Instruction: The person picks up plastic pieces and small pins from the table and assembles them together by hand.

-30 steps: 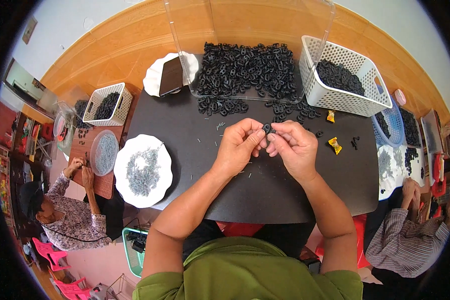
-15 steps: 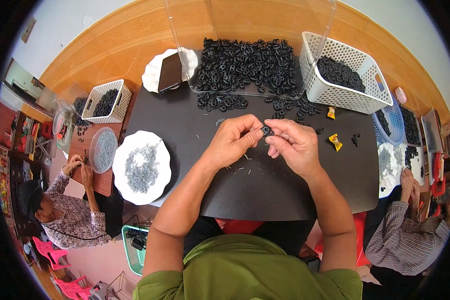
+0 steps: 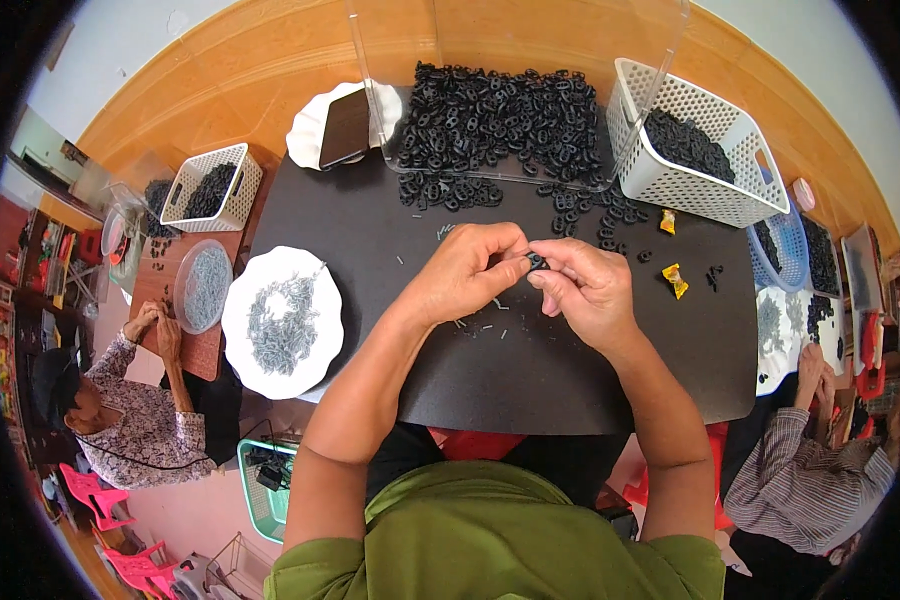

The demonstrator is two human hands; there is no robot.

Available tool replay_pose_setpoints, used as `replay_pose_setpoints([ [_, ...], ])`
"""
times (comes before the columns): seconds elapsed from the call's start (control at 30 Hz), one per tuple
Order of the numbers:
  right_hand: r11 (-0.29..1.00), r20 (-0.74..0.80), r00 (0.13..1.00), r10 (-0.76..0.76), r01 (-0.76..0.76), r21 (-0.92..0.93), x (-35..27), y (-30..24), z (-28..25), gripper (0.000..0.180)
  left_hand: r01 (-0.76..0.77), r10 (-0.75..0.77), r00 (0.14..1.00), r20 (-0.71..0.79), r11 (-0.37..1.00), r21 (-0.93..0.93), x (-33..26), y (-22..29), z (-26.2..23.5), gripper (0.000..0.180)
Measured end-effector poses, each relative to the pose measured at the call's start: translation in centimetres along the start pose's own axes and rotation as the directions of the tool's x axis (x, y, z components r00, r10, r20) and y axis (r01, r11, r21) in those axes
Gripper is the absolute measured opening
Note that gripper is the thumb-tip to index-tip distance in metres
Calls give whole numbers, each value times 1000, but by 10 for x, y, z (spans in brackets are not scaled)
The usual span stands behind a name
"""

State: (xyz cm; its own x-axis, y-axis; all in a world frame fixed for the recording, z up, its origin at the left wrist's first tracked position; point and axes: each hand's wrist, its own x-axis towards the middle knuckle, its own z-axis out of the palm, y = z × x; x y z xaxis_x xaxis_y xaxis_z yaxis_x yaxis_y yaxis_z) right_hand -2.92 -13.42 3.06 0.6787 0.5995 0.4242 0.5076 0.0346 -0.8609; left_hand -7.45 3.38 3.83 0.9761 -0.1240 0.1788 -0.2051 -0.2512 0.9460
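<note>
My left hand (image 3: 465, 272) and my right hand (image 3: 582, 288) meet above the middle of a black table mat (image 3: 370, 230), fingertips pinching one small black plastic piece (image 3: 536, 261) between them. Loose short grey pins (image 3: 475, 325) lie on the mat just under my hands. A white plate (image 3: 242, 290) holding a heap of the same grey pins sits to my left. A big pile of black plastic pieces (image 3: 490, 115) lies behind my hands inside a clear open-fronted box.
A white perforated basket (image 3: 705, 195) with black pieces stands at the back right, two yellow wrapped sweets (image 3: 674, 278) near it. A dark phone (image 3: 345, 127) rests on a white plate at the back. Other people work at the left (image 3: 120, 420) and right (image 3: 810, 480).
My hands have stayed together over the mat's middle, fingers shifting slightly around the black piece. Nothing else on the table has moved.
</note>
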Motion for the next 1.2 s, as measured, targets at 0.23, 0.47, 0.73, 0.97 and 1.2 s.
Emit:
replay_pose_setpoints([
  [0.23, 1000, -1, 1000, 20, -20, 13, 0, 0, 3, 20, -8, 14, 997, 78, 997, -79, -1, -12, -2, 16],
  [0.47, 996, 130, 987, -91, 93, -9, 3, 2, -12, 28, 178, -104, 968, 229, 927, -331, -2, -2, -6, 13],
  [0.73, 958, 160, 964, -213, 239, -160, 3, -4, -10, 25, 235, -82, 943, 323, 851, -469, -4, 1, -7, 9],
  [0.97, 946, 145, 962, -230, 256, -198, 0, -5, -5, 27, 264, -70, 934, 351, 799, -541, -7, -5, -7, 10],
  [1.2, 931, 153, 955, -253, 284, -231, -1, -5, -3, 27, 274, -47, 919, 392, 791, -548, -6, -8, -10, 12],
])
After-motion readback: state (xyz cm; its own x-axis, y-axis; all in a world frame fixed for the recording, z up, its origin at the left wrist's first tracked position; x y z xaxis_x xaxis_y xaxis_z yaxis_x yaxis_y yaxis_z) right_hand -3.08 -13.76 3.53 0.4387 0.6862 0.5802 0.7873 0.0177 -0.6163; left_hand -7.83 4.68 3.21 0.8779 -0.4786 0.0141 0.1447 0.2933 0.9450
